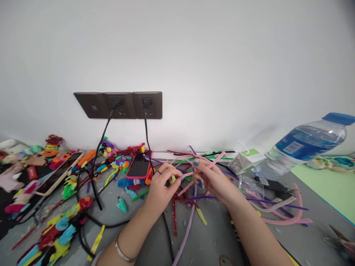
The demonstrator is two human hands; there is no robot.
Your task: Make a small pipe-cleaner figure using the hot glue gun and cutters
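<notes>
Holding item, centre of view: pink pipe cleaners (215, 162), several strands together, gripped by both hands above the table (216, 236).

- Left hand (162, 186): fingers and thumb closed in a pinch on the lower-left end of the strands. A small pale yellow piece sits at the pinch; what it is cannot be told. Thin dark ring on one finger, bracelet (122, 253) on the wrist.
- Right hand (212, 181): fingers curled shut around the same strands just beside the left hand's pinch, blue nails showing.
- Long axis: the strands run on a diagonal, from the left hand's fingertips up and to the right, across the right hand, with free ends pointing toward the wall. One strand arcs back in a loop above both hands.
- Nearness: both hands touch the strands; the left hand has the near end, the right hand the middle, and the free ends lie beyond the right hand.

Around them on the table:
- lilac pipe cleaner (188, 225), long, running toward the viewer between the forearms;
- red glitter stem (174, 214), beside it;
- phone in a pink case (138, 166), just left of the left hand, on a black cable (146, 136) from the wall sockets (119, 105);
- water bottle (302, 146), tilted, well to the right;
- more pink strands (288, 221), loose, right of the right forearm.
</notes>
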